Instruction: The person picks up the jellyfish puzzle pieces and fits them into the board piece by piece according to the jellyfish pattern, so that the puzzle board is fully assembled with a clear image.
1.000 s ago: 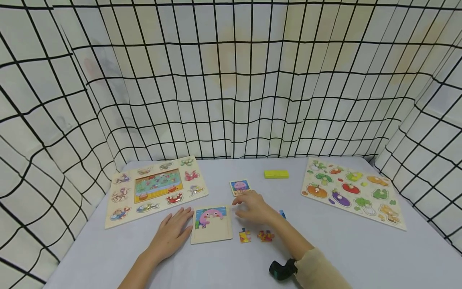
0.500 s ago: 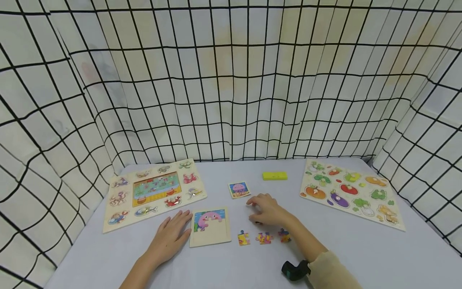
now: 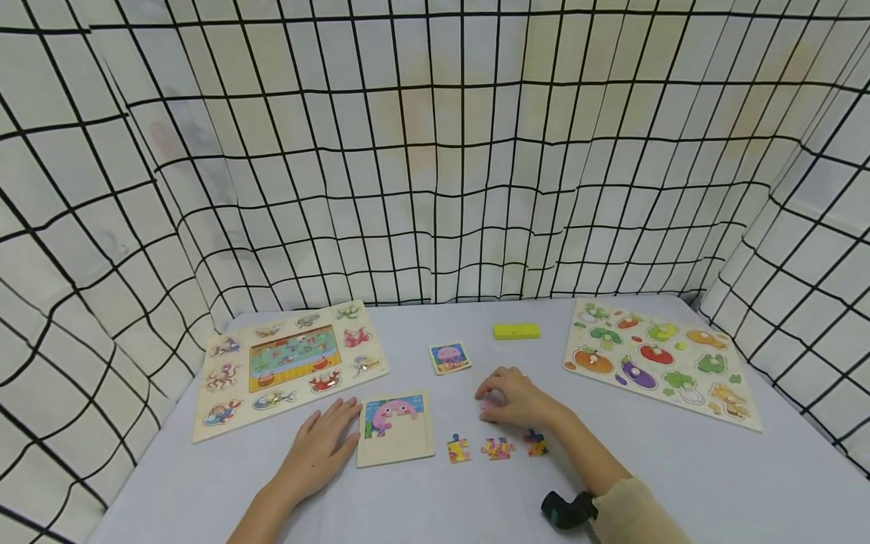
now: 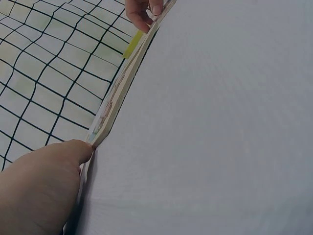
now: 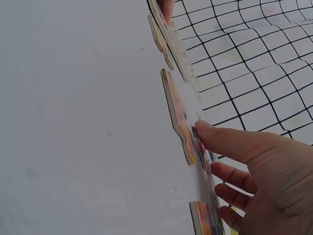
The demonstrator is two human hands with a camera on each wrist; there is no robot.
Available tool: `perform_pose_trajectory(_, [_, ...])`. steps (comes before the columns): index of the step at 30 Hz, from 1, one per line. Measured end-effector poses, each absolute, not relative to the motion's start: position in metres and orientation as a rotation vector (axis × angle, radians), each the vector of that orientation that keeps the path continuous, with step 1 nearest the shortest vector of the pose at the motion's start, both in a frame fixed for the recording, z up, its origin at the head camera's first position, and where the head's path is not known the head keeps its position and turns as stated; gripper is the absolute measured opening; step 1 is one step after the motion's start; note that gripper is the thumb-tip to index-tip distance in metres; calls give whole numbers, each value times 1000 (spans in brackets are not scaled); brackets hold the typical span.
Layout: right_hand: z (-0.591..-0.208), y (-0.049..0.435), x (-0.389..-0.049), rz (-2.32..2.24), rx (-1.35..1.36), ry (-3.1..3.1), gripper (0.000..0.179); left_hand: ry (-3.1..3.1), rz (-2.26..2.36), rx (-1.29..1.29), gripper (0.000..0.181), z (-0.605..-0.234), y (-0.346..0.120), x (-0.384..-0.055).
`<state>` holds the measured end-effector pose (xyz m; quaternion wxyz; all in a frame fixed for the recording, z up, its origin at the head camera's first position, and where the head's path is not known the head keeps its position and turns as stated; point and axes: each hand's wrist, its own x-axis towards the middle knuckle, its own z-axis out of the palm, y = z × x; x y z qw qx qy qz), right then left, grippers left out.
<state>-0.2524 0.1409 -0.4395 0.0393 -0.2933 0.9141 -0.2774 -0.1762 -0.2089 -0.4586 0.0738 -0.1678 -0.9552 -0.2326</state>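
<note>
A square wooden puzzle tray (image 3: 396, 449) has a pink sea-creature picture across its upper part and bare wood below. My left hand (image 3: 322, 446) lies flat on the table, its fingers and thumb along the tray's left edge. To the tray's right, my right hand (image 3: 519, 400) pinches a pink puzzle piece (image 3: 491, 400) between thumb and fingers, low over the table. In the right wrist view, the thumb touches this piece's edge. Loose in a row below are a yellow puzzle piece (image 3: 458, 449), a pink-and-yellow puzzle piece (image 3: 499, 449) and a dark-blue-and-orange puzzle piece (image 3: 535, 443).
A small octopus picture card (image 3: 449, 358) lies behind the tray, with a yellow block (image 3: 516, 332) farther back. A sea-animal board (image 3: 227, 419) is at the left and a vegetable board (image 3: 686, 347) at the right. Black netting (image 3: 435, 193) over white cloth surrounds the table.
My right hand has moved right, away from the octopus card, uncovering the card and the dark-blue-and-orange piece. Its fingers now hold the pink piece. My left hand stays by the tray.
</note>
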Motion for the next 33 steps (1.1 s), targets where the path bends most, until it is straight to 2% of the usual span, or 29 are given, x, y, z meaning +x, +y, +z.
perform_pose_trajectory(9, [-435, 147, -250, -820, -931, 2802, 28, -2868, -709, -504, 47, -459, -208, -177])
perform_pose_trajectory(20, [-438, 146, -249, -837, -726, 2848, 32, -2876, -712, -500, 47, -460, -208, -177])
perform_pose_trajectory(26, [-437, 144, -249, -956, -733, 2775, 35, -2873, -717, -496, 48, -461, -209, -177])
perform_pose_trajectory(33, [-436, 143, -248, -1075, -805, 2713, 23, -2867, -708, -500, 47, -459, -210, -178])
